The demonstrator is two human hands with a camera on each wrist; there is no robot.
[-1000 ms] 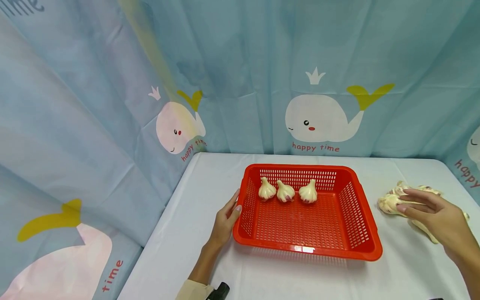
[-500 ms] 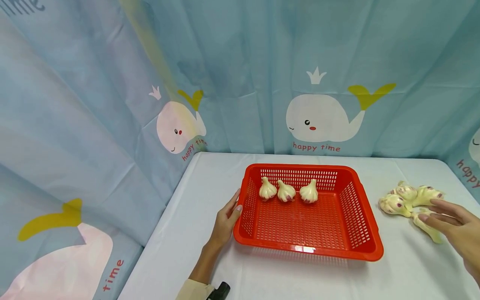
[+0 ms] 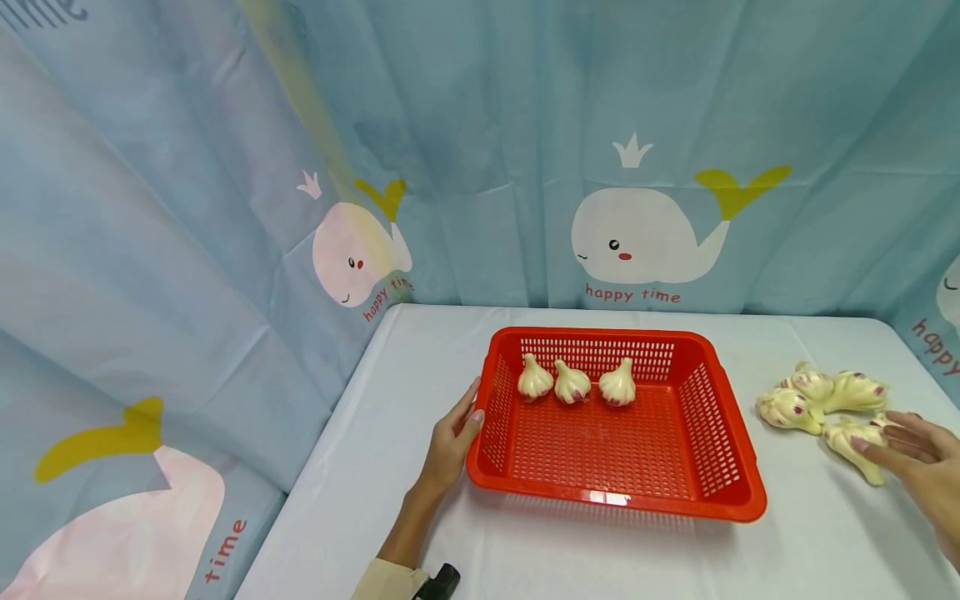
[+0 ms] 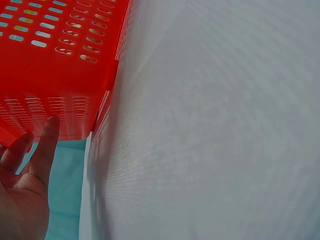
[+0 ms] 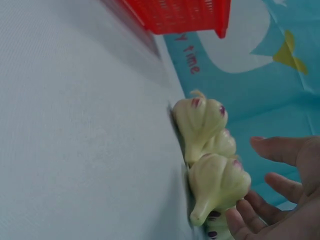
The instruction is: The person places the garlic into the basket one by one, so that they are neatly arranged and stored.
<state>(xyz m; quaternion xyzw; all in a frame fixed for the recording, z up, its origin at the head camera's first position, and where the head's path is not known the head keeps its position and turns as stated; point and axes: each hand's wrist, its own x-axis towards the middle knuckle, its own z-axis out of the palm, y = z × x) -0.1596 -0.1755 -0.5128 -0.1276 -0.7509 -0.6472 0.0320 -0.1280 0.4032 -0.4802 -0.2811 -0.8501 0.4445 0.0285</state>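
Right hand spread beside loose garlic, left hand against the red basket

The right hand [image 3: 918, 458] enters from the right edge of the frame, fingers pointing left, at the lowest bulb [image 3: 853, 446] of four loose garlic bulbs [image 3: 855, 390] at centre right. Its thumb and fingers are spread wide and gently bent, with nothing held; whether a fingertip touches that bulb, I cannot tell. In the right wrist view the thumb stands well apart from the fingers.

The left hand [image 3: 446, 446] lies against the left end of the red basket [image 3: 600, 500], just below centre. Its forearm slants up and rightward from a beige sleeve [image 3: 386, 581] at the bottom edge. The left wrist view shows one finger extended along the pierced outer wall.

Three more bulbs [image 3: 572, 383] sit in a row along the basket's far side, necks up. The basket rests on a white-covered bench [image 3: 360, 500].
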